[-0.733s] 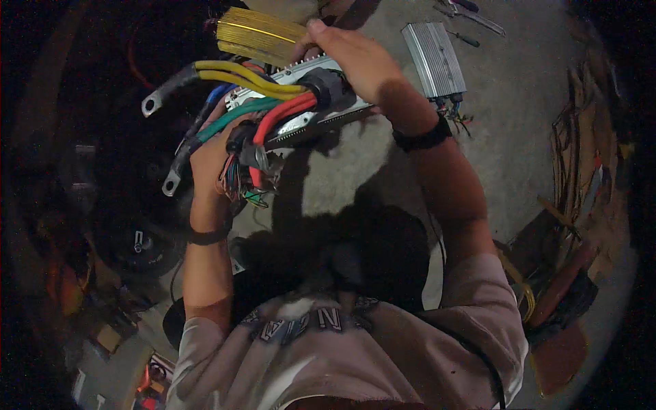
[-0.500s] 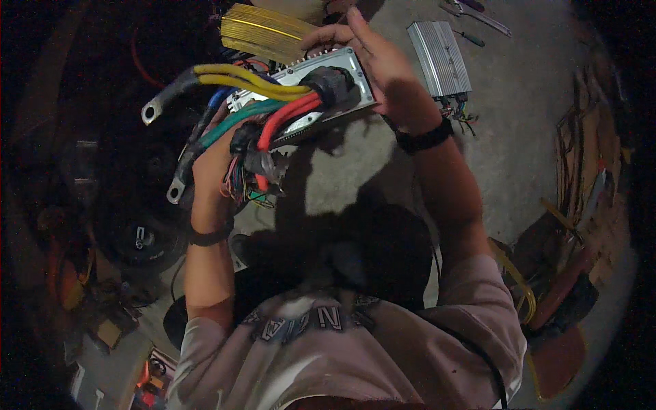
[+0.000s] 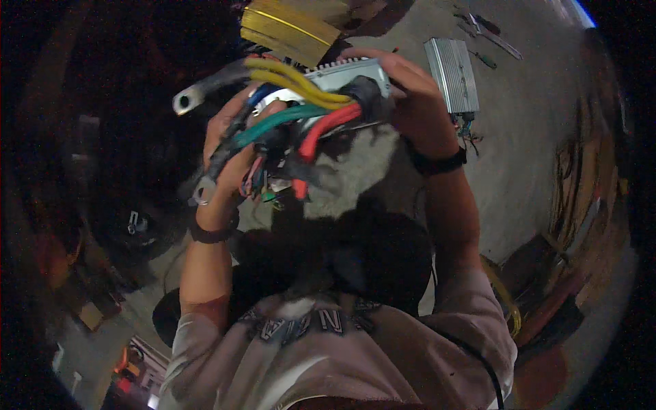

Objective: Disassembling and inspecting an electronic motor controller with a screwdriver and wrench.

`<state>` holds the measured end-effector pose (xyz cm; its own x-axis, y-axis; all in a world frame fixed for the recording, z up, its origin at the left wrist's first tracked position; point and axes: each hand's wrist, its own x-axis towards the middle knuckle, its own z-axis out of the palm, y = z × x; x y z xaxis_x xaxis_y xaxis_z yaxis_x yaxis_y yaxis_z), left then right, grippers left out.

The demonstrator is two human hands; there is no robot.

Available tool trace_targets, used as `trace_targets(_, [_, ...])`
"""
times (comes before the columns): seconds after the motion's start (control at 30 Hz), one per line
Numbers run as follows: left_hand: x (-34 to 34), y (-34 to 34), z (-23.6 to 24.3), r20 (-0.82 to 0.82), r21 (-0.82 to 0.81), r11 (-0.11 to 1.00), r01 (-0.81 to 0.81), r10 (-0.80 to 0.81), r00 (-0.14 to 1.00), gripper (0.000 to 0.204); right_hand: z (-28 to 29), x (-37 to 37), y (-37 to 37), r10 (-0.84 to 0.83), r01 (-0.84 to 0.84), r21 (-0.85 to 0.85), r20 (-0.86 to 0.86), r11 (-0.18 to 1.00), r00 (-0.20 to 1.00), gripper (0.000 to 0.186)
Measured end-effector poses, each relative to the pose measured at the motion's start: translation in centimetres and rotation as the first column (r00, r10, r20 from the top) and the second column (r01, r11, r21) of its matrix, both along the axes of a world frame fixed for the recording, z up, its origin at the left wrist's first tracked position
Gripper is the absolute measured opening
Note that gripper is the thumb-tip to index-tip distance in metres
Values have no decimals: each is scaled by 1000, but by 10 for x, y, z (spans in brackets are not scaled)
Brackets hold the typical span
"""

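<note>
Between my two hands is a silver motor controller with a finned edge, lifted off the floor and slightly blurred. My left hand grips its left end, partly hidden behind the cables. My right hand wraps round the right end. Out of a black grommet on its face come thick yellow cables, a green cable and a red cable. Metal ring lugs, including an upper lug and a lower lug, tip the cables. A bundle of thin coloured wires dangles by my left wrist.
A second silver finned box with short wires lies on the concrete floor to the right. Beyond it are a green-handled screwdriver and other hand tools. A yellow finned block stands at the far side. Cardboard leans at the right.
Both hands have moved right with the controller, and it has tilted so its cabled face shows less. My right fingers now curl over its end. The whole view has shifted slightly too.
</note>
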<state>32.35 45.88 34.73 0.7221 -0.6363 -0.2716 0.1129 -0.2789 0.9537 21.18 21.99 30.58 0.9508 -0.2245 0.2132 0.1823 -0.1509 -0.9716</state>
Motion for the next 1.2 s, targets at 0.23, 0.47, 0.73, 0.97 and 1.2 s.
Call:
trace_targets(0.23, [1,0,-30,-13,-34,997,-71,70,997,43,10,-11,7,-18,35,248,-70,968,997,46])
trace_targets(0.47, [-9,-18,-7,40,-59,997,-52,54,998,47,21,-22,1,-25,98,440,-169,893,985,49])
trace_targets(0.73, [-12,-15,-8,33,-114,991,-71,76,997,47,15,-20,-14,32,92,558,-208,825,978,45])
trace_targets(0.97, [-11,-23,-23,65,-167,980,-107,119,991,49,36,-15,-11,28,112,494,-267,862,963,44])
trace_targets(1.2, [6,-27,-12,61,-100,993,-67,73,995,50,29,-1,-30,46,124,574,-272,810,961,41])
